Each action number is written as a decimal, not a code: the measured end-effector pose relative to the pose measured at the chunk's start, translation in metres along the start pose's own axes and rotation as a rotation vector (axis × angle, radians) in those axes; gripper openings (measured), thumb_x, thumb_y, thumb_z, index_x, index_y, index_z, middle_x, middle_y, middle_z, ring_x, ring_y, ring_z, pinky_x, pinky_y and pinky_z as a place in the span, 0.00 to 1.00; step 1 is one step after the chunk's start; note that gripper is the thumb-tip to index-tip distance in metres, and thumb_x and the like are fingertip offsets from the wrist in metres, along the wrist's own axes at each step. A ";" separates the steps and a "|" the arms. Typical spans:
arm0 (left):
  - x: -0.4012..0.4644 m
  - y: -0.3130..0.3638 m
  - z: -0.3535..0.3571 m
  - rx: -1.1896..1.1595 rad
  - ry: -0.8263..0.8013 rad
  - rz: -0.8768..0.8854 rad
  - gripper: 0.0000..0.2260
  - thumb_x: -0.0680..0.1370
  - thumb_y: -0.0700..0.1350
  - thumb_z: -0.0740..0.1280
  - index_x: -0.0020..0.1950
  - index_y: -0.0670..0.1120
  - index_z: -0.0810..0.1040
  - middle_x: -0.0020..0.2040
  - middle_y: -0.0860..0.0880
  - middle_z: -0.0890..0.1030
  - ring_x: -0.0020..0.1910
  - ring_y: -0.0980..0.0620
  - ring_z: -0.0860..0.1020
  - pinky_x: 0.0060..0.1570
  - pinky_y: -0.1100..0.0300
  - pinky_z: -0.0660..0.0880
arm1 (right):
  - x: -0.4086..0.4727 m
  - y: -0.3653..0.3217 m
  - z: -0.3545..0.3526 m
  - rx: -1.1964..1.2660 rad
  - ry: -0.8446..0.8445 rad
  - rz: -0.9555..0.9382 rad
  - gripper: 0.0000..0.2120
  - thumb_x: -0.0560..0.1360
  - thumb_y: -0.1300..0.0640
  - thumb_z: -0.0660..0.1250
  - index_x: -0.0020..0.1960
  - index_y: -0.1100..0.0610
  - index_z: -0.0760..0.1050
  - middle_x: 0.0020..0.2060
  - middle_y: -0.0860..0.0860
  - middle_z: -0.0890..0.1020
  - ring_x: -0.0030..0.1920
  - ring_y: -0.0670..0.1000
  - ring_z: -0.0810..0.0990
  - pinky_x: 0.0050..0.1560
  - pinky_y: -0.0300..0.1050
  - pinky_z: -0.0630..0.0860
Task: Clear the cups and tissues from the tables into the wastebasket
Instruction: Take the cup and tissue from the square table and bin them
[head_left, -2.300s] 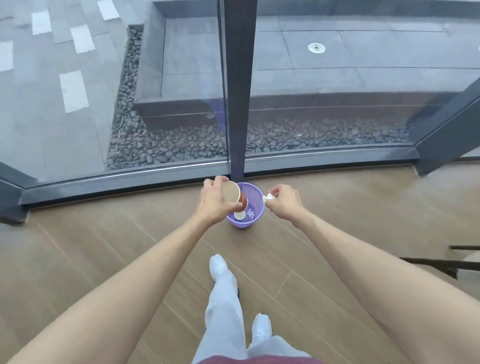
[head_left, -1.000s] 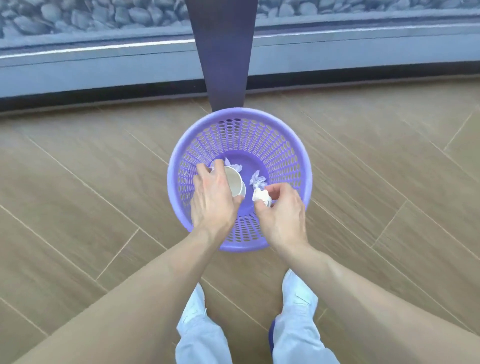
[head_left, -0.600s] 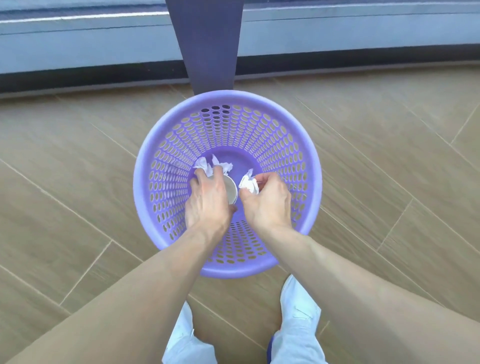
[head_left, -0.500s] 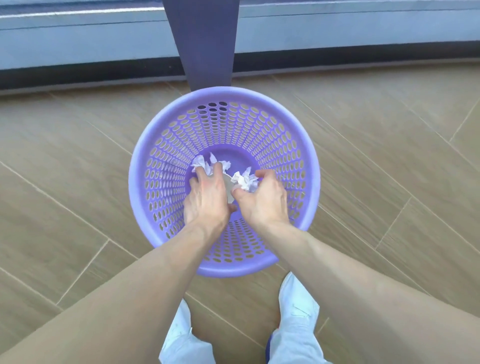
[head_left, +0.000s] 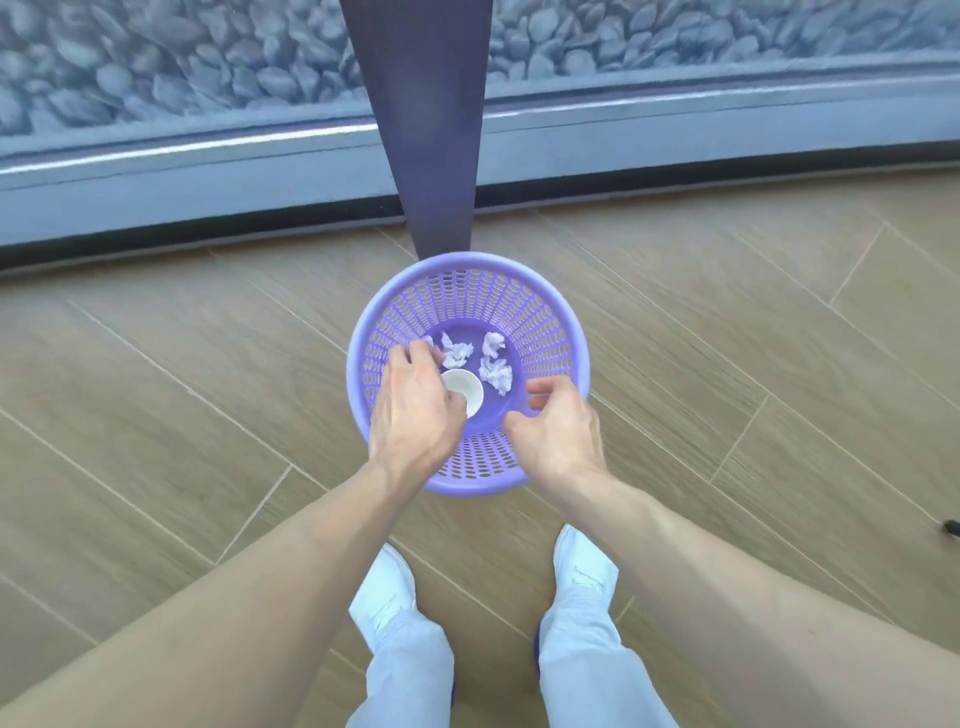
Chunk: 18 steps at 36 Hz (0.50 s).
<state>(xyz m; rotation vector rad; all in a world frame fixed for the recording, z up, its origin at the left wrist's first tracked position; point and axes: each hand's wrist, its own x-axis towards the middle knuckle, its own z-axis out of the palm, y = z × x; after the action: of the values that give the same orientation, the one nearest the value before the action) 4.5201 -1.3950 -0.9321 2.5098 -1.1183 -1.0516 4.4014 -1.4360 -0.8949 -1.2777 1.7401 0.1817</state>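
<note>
My left hand (head_left: 413, 415) hung over the basket's (head_left: 563, 332) left side, fingers loosely curled and holding nothing; I could not tell whether they touched the cup (head_left: 464, 389). That cup stood upright on the basket floor just right of my left grip, mouth up, its long axis pointing up towards me, so my left hand was the nearer one. Farther from me lay the tissues (head_left: 496, 366), crumpled on the floor of the basket: I counted about 3 wads, though the leftmost was partly hidden by my fingers. My right hand (head_left: 558, 434) hovered over the near right rim, fingers slack and apart, holding nothing. So 1 cup, roughly 3 tissues, 1 basket, all waste inside. I judged this load delivered; both hands only needed to lift straight out.
</note>
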 end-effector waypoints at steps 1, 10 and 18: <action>-0.006 0.006 -0.014 -0.043 -0.015 -0.020 0.15 0.74 0.40 0.65 0.60 0.44 0.71 0.60 0.42 0.73 0.58 0.41 0.74 0.57 0.49 0.70 | -0.010 -0.007 -0.010 0.002 0.005 -0.008 0.21 0.74 0.59 0.66 0.66 0.55 0.71 0.64 0.52 0.78 0.65 0.53 0.75 0.62 0.43 0.69; -0.076 0.106 -0.187 -0.531 0.008 -0.196 0.05 0.75 0.45 0.64 0.45 0.47 0.79 0.45 0.46 0.83 0.44 0.46 0.82 0.48 0.52 0.80 | -0.136 -0.121 -0.124 0.033 0.018 -0.184 0.15 0.76 0.56 0.64 0.62 0.54 0.75 0.53 0.49 0.81 0.59 0.52 0.79 0.53 0.42 0.70; -0.168 0.198 -0.350 -0.876 -0.042 -0.102 0.10 0.77 0.43 0.66 0.50 0.37 0.81 0.47 0.41 0.84 0.42 0.45 0.84 0.43 0.53 0.83 | -0.271 -0.231 -0.212 0.070 0.003 -0.399 0.13 0.76 0.52 0.63 0.59 0.53 0.77 0.54 0.49 0.82 0.56 0.50 0.79 0.50 0.43 0.71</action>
<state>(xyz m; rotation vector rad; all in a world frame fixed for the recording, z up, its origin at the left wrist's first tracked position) 4.5674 -1.4472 -0.5018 1.8426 -0.3788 -1.2612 4.4683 -1.4831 -0.4889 -1.5421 1.4454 -0.1108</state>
